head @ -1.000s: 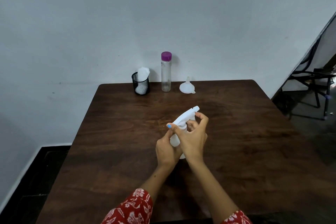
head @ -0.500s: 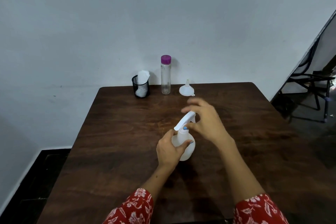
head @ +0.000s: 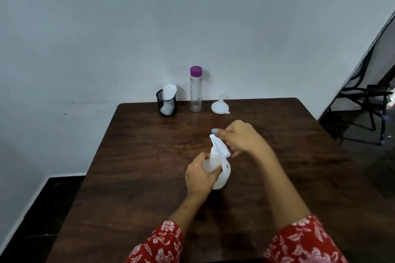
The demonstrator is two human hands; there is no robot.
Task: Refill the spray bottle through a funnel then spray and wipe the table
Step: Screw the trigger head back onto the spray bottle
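Left hand (head: pixel 199 177) wrapped round rounded, translucent white plastic spray bottle (head: pixel 222 174) on dark woodgrain tabletop (head: pixel 132 156); right hand (head: pixel 241 139) curled on trigger head (head: pixel 218 146).

Dim, even indoor light, no glare. Soft shadows behind water bottle (head: pixel 195 92) & mesh cup (head: pixel 166 102) on wall (head: pixel 128 28). Right hand (head: pixel 241 137) motion-blurred. Wide-angle bending at frame edges.
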